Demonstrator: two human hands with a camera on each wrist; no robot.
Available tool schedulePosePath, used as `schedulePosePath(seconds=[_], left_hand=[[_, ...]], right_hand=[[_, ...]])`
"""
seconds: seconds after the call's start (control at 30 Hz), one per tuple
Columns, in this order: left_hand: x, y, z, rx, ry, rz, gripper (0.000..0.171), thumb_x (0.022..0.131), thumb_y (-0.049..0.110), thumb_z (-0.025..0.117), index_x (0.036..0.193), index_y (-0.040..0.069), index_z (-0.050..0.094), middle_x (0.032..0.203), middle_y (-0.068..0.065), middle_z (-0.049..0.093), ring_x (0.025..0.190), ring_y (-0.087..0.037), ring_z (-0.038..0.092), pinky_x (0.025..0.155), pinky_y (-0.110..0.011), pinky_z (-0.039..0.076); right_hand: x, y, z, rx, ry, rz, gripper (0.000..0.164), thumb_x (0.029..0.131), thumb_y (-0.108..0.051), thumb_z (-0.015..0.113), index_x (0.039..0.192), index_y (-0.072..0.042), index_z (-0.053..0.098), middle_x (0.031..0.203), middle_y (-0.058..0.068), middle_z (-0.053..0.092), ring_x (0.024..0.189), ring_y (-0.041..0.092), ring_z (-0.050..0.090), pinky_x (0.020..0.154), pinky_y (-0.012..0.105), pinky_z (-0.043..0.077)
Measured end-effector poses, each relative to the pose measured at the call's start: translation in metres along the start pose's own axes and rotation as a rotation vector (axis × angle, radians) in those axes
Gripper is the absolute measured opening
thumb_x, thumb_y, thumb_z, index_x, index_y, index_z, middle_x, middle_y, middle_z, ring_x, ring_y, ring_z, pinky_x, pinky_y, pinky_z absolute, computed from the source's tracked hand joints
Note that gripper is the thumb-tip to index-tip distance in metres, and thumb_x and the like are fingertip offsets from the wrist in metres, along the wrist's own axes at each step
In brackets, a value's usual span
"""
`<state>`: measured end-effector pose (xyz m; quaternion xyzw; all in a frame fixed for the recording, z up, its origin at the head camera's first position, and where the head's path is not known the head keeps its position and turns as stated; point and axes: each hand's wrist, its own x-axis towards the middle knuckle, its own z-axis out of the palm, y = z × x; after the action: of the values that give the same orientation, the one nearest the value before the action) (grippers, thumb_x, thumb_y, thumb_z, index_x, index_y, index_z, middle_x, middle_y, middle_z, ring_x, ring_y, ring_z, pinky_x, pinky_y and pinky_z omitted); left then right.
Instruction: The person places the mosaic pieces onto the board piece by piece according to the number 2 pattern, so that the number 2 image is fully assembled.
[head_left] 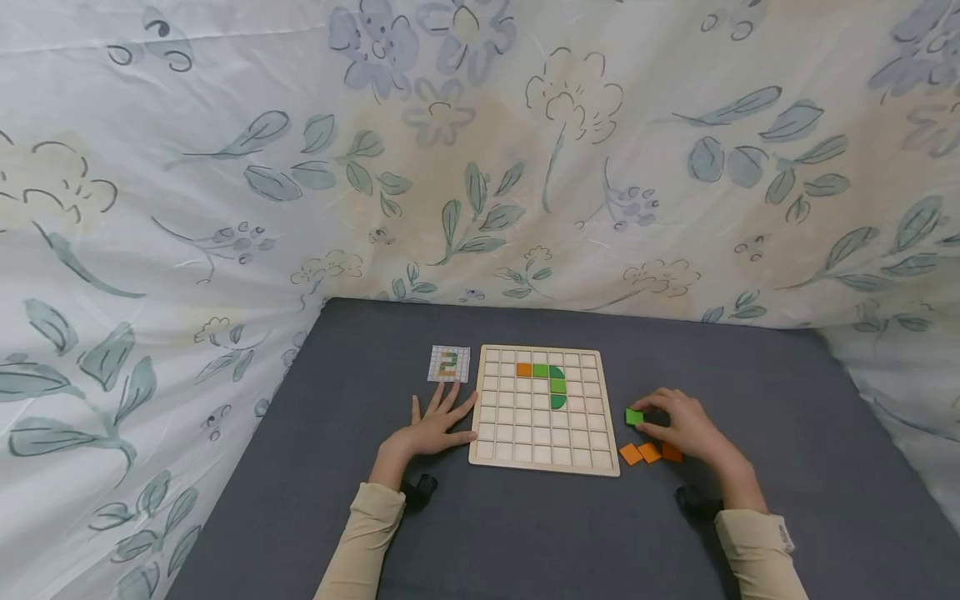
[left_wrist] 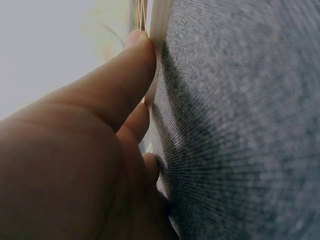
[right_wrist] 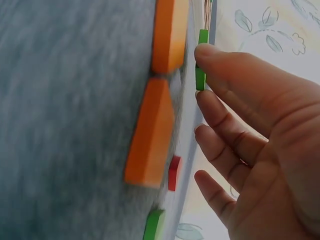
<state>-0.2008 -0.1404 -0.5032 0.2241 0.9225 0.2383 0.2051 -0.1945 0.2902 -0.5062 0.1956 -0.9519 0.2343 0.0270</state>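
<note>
A bright green square tile [head_left: 633, 417] is pinched between the thumb and fingers of my right hand [head_left: 678, 425], just right of the wooden grid board [head_left: 537, 468]. In the right wrist view the same green tile [right_wrist: 200, 80] shows edge-on at the fingertips. My left hand [head_left: 431, 429] lies with fingers spread at the board's left edge, its thumb and index fingertip touching the frame. On the board sit an orange square [head_left: 524, 370], two light green squares [head_left: 540, 370] and two dark green rounded pieces [head_left: 558, 402], forming a hook.
Orange tiles [head_left: 630, 454] lie below the right hand, partly covered by it. A red tile [right_wrist: 174, 173] and another green tile [right_wrist: 154, 225] show in the right wrist view. A small pattern card [head_left: 448, 364] lies above the left hand. Floral cloth [head_left: 480, 167] hangs behind the dark table.
</note>
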Motion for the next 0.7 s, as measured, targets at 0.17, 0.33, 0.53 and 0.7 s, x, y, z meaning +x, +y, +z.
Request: schedulePosePath(seconds=[0.17, 0.33, 0.53, 0.7], left_hand=[[0.001, 0.0, -0.001, 0.007, -0.001, -0.007, 0.071, 0.093, 0.048, 0.048, 0.151, 0.023, 0.013, 0.156, -0.011, -0.005, 0.141, -0.034, -0.015, 0.102, -0.066, -0.017], [0.001, 0.001, -0.002, 0.012, 0.009, -0.02, 0.07, 0.093, 0.047, 0.049, 0.15, 0.026, 0.014, 0.156, -0.01, -0.004, 0.141, -0.034, -0.014, 0.102, -0.067, -0.015], [0.002, 0.001, -0.001, 0.021, 0.015, -0.03, 0.07, 0.093, 0.047, 0.049, 0.15, 0.029, 0.014, 0.157, -0.008, -0.005, 0.141, -0.033, -0.014, 0.102, -0.067, -0.016], [0.003, 0.0, 0.001, 0.024, 0.016, -0.031, 0.07, 0.093, 0.048, 0.049, 0.15, 0.029, 0.013, 0.157, -0.007, -0.005, 0.141, -0.032, -0.014, 0.102, -0.067, -0.016]], right_hand=[[0.007, -0.006, 0.003, 0.016, -0.013, -0.015, 0.024, 0.079, -0.02, 0.074, 0.102, -0.014, 0.07, 0.095, 0.001, 0.06, 0.086, 0.021, 0.05, 0.077, 0.05, 0.034], [0.015, -0.013, 0.006, 0.025, -0.011, -0.045, 0.023, 0.081, -0.02, 0.073, 0.103, -0.016, 0.069, 0.096, 0.0, 0.06, 0.086, 0.022, 0.052, 0.08, 0.052, 0.035], [0.023, -0.024, 0.009, 0.073, -0.03, -0.061, 0.024, 0.081, -0.019, 0.072, 0.105, -0.016, 0.069, 0.099, 0.001, 0.061, 0.092, 0.024, 0.053, 0.087, 0.056, 0.032], [0.03, -0.032, 0.012, 0.089, -0.047, -0.078, 0.026, 0.082, -0.019, 0.072, 0.106, -0.014, 0.069, 0.101, 0.002, 0.061, 0.091, 0.023, 0.052, 0.083, 0.052, 0.034]])
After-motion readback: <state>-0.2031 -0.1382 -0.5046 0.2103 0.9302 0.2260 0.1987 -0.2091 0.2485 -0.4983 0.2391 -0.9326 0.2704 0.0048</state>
